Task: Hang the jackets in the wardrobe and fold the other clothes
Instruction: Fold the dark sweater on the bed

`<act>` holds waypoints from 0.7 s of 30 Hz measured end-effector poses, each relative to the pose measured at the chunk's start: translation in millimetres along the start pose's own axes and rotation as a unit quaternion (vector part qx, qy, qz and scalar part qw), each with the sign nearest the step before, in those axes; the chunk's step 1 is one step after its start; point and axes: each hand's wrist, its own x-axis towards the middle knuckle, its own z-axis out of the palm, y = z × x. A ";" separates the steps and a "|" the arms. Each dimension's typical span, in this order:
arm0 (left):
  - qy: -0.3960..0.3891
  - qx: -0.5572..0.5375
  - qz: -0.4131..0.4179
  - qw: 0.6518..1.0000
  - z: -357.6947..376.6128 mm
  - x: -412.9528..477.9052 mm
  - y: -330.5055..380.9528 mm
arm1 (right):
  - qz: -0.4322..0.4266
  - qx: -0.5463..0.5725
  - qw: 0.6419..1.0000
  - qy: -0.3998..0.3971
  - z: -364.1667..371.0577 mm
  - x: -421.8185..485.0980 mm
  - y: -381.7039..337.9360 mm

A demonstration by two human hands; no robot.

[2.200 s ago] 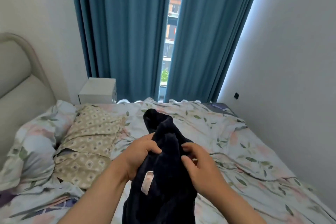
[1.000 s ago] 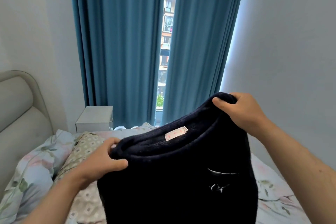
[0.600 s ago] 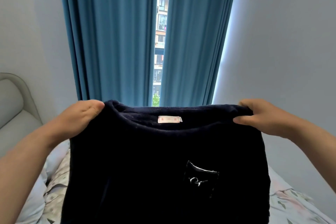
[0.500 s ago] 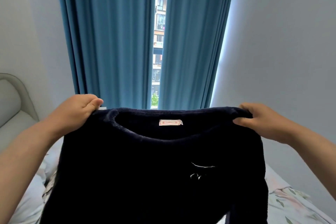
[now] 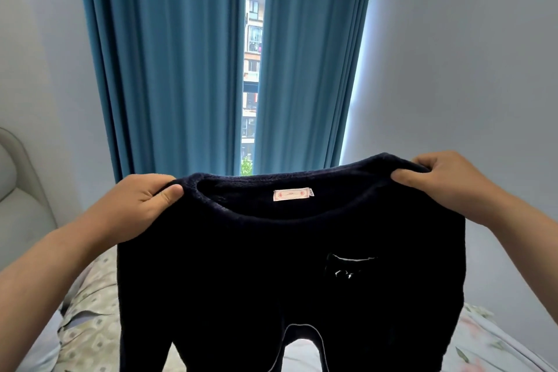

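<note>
Navy fleece garment (image 5: 271, 266) is hanging at six o'clock above the bed (image 5: 87, 326). The left grip (image 5: 145, 205) at nine o'clock and the right grip (image 5: 444, 184) at three are pinching its top band, fingers curled closed. A slackening thumb risks dropping one corner, bunching the cloth before folding.

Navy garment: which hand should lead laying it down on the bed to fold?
Left hand, probably: it grips the navy garment lower, nearer the bed; the right hand grips higher.
</note>
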 end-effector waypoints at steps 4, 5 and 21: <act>-0.080 -0.101 -0.043 0.991 -13.7 -4.1 5.1 | 0.020 -0.045 0.997 -0.065 -27.5 -24.2 -3.8; -0.113 -0.152 -0.076 0.979 -18.9 -3.4 6.9 | 0.028 -0.050 0.995 -0.087 -35.0 -29.1 -4.5; -0.318 -0.036 -0.245 0.915 192.4 -32.0 -43.8 | 0.189 -0.175 0.947 -0.194 92.1 -46.1 157.8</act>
